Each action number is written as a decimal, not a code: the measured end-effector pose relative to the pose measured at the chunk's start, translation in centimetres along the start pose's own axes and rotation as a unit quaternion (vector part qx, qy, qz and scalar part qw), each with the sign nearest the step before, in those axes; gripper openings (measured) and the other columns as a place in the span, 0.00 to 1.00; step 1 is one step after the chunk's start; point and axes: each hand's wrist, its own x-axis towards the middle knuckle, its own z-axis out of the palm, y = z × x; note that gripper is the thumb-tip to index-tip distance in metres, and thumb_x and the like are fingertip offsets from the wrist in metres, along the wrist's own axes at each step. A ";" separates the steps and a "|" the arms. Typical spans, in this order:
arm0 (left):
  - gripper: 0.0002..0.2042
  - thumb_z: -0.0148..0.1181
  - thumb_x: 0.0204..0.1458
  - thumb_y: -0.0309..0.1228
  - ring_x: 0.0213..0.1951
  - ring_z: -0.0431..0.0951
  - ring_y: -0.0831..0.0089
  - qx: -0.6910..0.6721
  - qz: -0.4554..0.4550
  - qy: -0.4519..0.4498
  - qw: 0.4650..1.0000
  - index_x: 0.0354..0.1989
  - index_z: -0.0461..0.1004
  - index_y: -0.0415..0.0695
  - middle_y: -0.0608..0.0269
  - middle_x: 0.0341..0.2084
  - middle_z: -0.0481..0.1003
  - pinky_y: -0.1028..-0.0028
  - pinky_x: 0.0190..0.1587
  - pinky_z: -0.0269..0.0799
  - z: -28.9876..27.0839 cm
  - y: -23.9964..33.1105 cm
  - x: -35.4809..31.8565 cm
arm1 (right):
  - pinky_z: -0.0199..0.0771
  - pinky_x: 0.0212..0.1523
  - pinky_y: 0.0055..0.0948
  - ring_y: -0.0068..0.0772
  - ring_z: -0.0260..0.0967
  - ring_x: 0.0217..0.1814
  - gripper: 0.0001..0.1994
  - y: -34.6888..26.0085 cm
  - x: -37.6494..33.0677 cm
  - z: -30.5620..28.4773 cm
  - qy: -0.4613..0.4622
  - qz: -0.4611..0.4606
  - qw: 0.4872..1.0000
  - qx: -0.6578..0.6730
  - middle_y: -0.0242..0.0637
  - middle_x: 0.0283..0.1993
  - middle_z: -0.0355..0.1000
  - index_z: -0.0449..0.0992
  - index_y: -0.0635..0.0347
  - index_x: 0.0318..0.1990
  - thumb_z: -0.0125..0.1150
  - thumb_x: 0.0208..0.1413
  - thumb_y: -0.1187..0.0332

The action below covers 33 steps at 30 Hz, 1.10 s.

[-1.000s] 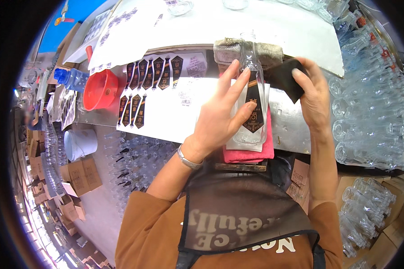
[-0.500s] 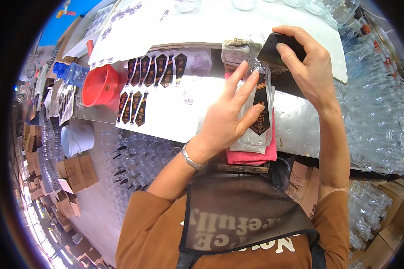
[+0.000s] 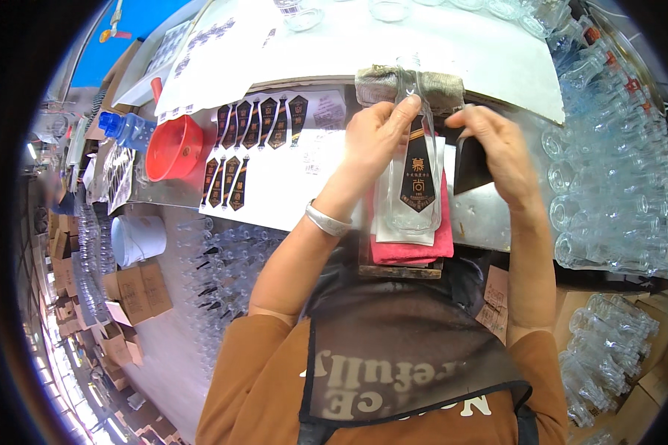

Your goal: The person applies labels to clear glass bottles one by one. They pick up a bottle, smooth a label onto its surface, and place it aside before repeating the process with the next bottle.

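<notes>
A clear glass bottle (image 3: 399,219) lies on its back with its neck pointing away from me. A black tie-shaped label (image 3: 417,159) with gold and orange print runs down its front. My left hand (image 3: 377,133) is closed round the bottle's neck, thumb on top. The neck rests on a rolled grey-brown cloth (image 3: 444,85). White paper (image 3: 402,237) and a folded pink cloth (image 3: 443,248) lie beneath the bottle's body. Just right of the bottle, my right hand (image 3: 501,152) pinches a flat black scraper-like piece (image 3: 470,167), apart from the glass.
A white sheet (image 3: 274,170) with rows of black labels lies to the left, beside a red plastic bowl (image 3: 189,148) and a blue-capped bottle (image 3: 130,130). Many clear bottles (image 3: 608,200) crowd the right side. Others (image 3: 230,259) stand below the bench, left, near a white bucket (image 3: 137,239).
My left hand has shifted from the bottle's side up to its neck. My right hand has come down and away from the neck with the black piece, now beside the label.
</notes>
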 end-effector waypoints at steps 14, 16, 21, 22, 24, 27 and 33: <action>0.21 0.53 0.66 0.49 0.27 0.62 0.90 -0.127 0.031 -0.002 0.991 0.43 0.75 0.40 0.77 0.26 0.67 0.86 0.28 0.57 1.8 -0.9 -2.1 | 0.74 0.42 0.28 0.29 0.75 0.35 0.26 0.7 1.7 1.6 -0.057 0.009 0.993 -0.107 0.40 0.32 0.79 0.82 0.70 0.37 0.58 0.61 0.48; 0.21 0.54 0.66 0.49 0.28 0.66 0.89 -0.141 0.015 0.002 0.990 0.43 0.75 0.40 0.75 0.28 0.71 0.86 0.29 0.59 1.8 -0.8 -2.1 | 0.70 0.38 0.22 0.20 0.69 0.33 0.25 1.4 1.8 1.5 -0.072 -0.010 0.995 -0.065 0.32 0.29 0.74 0.81 0.67 0.39 0.56 0.65 0.48; 0.21 0.56 0.64 0.50 0.33 0.76 0.82 -0.093 0.009 0.010 0.996 0.42 0.75 0.40 0.64 0.36 0.79 0.84 0.35 0.68 1.6 -0.2 -1.8 | 0.63 0.30 0.15 0.13 0.66 0.28 0.29 0.3 0.0 -0.8 0.013 0.046 0.999 0.010 0.28 0.28 0.73 0.79 0.65 0.47 0.48 0.69 0.43; 0.21 0.57 0.64 0.49 0.34 0.76 0.82 -0.079 0.018 0.003 0.997 0.42 0.75 0.40 0.64 0.36 0.79 0.83 0.36 0.69 1.5 -0.2 -1.7 | 0.65 0.31 0.15 0.13 0.67 0.29 0.27 -0.1 -0.4 -1.4 0.020 0.059 0.997 0.055 0.26 0.29 0.74 0.79 0.65 0.48 0.50 0.69 0.45; 0.21 0.57 0.63 0.49 0.35 0.77 0.80 -0.049 0.038 -0.009 0.998 0.43 0.75 0.39 0.63 0.36 0.80 0.81 0.38 0.72 1.4 -0.2 -1.7 | 0.71 0.39 0.16 0.16 0.71 0.37 0.22 0.1 -0.8 -2.3 0.039 0.054 0.990 0.128 0.29 0.37 0.76 0.77 0.65 0.51 0.54 0.68 0.52; 0.21 0.59 0.63 0.47 0.39 0.78 0.80 -0.071 0.031 -0.002 0.997 0.47 0.75 0.37 0.62 0.38 0.80 0.78 0.41 0.74 1.5 -0.5 -1.6 | 0.77 0.42 0.20 0.22 0.75 0.40 0.17 -0.1 -0.3 -1.3 0.102 -0.015 0.984 0.148 0.35 0.41 0.77 0.77 0.66 0.52 0.60 0.64 0.61; 0.40 0.69 0.55 0.42 0.57 0.75 0.65 -0.146 0.003 -0.010 0.989 0.68 0.55 0.29 0.41 0.60 0.69 0.70 0.57 0.72 0.1 -0.3 -4.0 | 0.75 0.50 0.25 0.25 0.75 0.46 0.15 -3.3 1.4 0.1 -0.007 -0.155 0.982 -0.109 0.37 0.45 0.77 0.76 0.65 0.54 0.58 0.60 0.74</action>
